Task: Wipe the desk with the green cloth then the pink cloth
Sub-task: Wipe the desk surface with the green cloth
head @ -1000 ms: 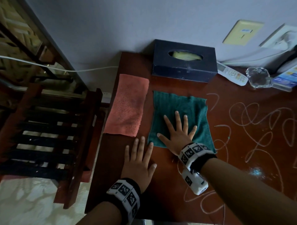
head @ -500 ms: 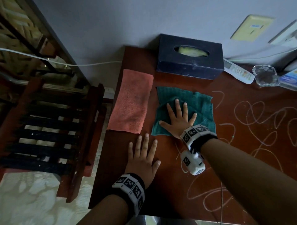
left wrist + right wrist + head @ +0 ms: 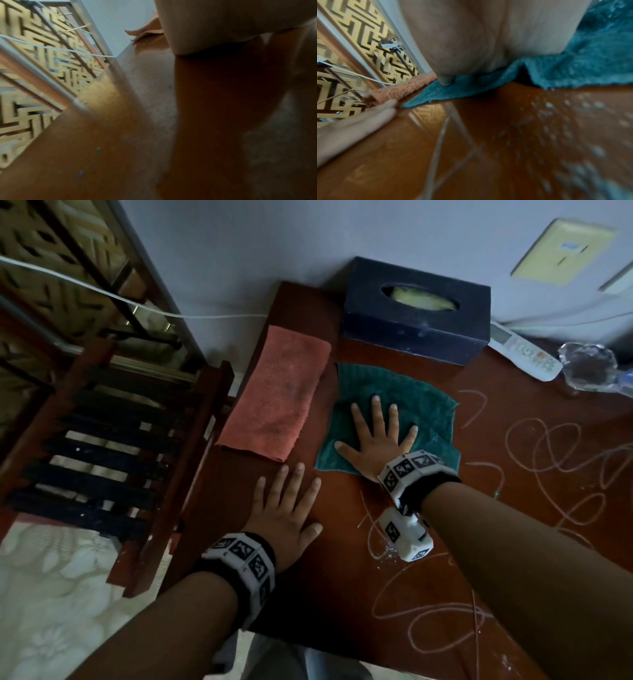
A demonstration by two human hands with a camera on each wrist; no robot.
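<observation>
The green cloth (image 3: pixel 411 409) is lying flat on the desk (image 3: pixel 342 583), the right hand (image 3: pixel 376 440) pressing it with fingers spread straight. The pink cloth (image 3: pixel 277 392) is sitting just left, along the desk's left edge. The left hand (image 3: pixel 284 515) is resting flat, holding nothing. A tissue box (image 3: pixel 416 309) is standing behind (chalk scribbles (image 3: pixel 555 460) are sprawling rightward).

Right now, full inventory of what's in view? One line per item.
desk: 1, reddish-brown wood, against the wall
chalk scribbles: many, white, desk's right and near parts
green cloth: 1, teal-green, mid-desk under right hand
pink cloth: 1, salmon-pink, desk's left edge, untouched
tissue box: 1, dark blue, back of desk
remote: 1, white, right of box
glass piece: 1, clear, far right
cable: 1, white, left
left hand: flat on bare desk
right hand: flat, pressing green cloth
</observation>
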